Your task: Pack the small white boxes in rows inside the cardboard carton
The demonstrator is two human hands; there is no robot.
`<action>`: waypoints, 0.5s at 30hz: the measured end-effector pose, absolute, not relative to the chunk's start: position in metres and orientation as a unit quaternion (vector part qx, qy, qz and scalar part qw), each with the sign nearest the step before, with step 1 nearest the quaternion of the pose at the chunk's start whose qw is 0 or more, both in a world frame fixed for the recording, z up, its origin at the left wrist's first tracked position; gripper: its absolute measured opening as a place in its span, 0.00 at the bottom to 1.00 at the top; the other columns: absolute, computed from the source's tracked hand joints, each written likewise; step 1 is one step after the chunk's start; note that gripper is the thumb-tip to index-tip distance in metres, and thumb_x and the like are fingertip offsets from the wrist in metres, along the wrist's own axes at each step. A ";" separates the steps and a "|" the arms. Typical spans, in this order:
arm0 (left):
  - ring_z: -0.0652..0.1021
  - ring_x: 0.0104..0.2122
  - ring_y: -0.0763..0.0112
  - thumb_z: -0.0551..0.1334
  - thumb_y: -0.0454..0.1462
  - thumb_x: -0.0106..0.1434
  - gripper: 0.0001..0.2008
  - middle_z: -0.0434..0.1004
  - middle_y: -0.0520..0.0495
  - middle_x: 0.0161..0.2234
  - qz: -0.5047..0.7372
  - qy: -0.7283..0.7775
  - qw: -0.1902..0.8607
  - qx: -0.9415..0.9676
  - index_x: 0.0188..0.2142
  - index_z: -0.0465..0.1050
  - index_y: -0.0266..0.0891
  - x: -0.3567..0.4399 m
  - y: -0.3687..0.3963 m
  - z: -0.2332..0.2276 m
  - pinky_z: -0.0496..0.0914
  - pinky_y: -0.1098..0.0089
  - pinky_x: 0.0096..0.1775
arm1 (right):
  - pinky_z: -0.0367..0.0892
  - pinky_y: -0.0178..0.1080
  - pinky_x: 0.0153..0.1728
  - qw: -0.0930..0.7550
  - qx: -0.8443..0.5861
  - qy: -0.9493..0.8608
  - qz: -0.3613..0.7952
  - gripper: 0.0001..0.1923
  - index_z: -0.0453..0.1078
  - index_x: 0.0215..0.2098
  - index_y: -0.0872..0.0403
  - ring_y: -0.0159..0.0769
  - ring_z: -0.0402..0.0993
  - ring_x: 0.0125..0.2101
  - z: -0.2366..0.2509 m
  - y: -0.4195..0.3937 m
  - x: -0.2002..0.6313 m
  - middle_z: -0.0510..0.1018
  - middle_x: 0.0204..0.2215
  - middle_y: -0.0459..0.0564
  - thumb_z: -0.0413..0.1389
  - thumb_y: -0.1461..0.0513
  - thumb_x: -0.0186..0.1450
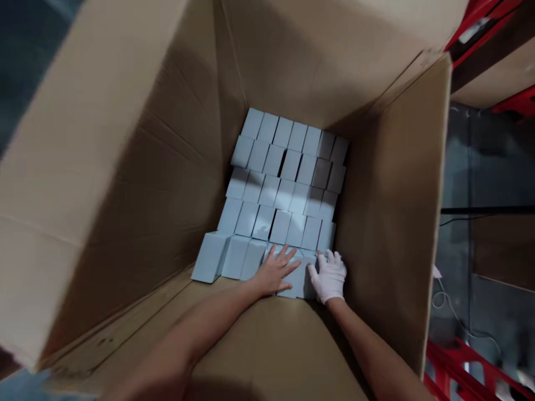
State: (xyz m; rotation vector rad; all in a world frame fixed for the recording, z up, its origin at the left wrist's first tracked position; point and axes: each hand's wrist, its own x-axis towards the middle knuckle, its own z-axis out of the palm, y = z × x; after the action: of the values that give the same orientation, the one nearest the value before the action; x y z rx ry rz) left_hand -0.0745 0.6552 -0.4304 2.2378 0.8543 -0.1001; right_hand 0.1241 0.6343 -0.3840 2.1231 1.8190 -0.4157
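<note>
I look down into a tall cardboard carton whose bottom is lined with several rows of small pale blue boxes. My bare left hand lies flat, fingers spread, on the nearest row of boxes. My right hand, in a white glove, rests beside it on the same row, fingers curled over the top of a box near the carton's right wall. Both forearms reach down over the carton's near wall. Neither hand lifts anything.
The carton's flaps stand open above. Red shelf rails and another cardboard box sit to the right, with a white cable on the grey floor and red framing low at the right.
</note>
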 end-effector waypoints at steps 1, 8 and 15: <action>0.53 0.72 0.38 0.65 0.52 0.68 0.38 0.50 0.38 0.74 -0.042 0.330 0.363 0.870 0.71 0.56 0.45 -0.074 0.647 -0.442 0.49 0.31 0.67 | 0.57 0.64 0.58 0.164 0.742 0.634 -0.143 0.26 0.71 0.62 0.56 0.66 0.57 0.66 -0.394 0.627 0.127 0.69 0.64 0.66 0.53 0.54 0.69; 0.52 0.72 0.37 0.66 0.49 0.68 0.37 0.46 0.39 0.75 -0.063 0.328 0.374 0.865 0.72 0.55 0.47 -0.074 0.643 -0.487 0.48 0.31 0.67 | 0.51 0.61 0.61 0.193 0.738 0.635 -0.126 0.25 0.71 0.62 0.51 0.59 0.53 0.67 -0.420 0.607 0.130 0.68 0.65 0.61 0.49 0.52 0.71; 0.50 0.72 0.38 0.66 0.50 0.68 0.38 0.45 0.40 0.75 -0.092 0.328 0.364 0.867 0.72 0.54 0.47 -0.049 0.652 -0.510 0.47 0.31 0.67 | 0.54 0.56 0.62 0.198 0.734 0.636 -0.133 0.27 0.70 0.61 0.58 0.57 0.54 0.67 -0.470 0.605 0.150 0.68 0.64 0.63 0.53 0.53 0.69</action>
State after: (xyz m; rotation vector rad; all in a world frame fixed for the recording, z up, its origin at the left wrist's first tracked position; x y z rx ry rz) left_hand -0.0493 0.6518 -0.5101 2.2296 0.8443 -0.2361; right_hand 0.1503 0.6050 -0.4696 2.0529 1.7808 -0.3722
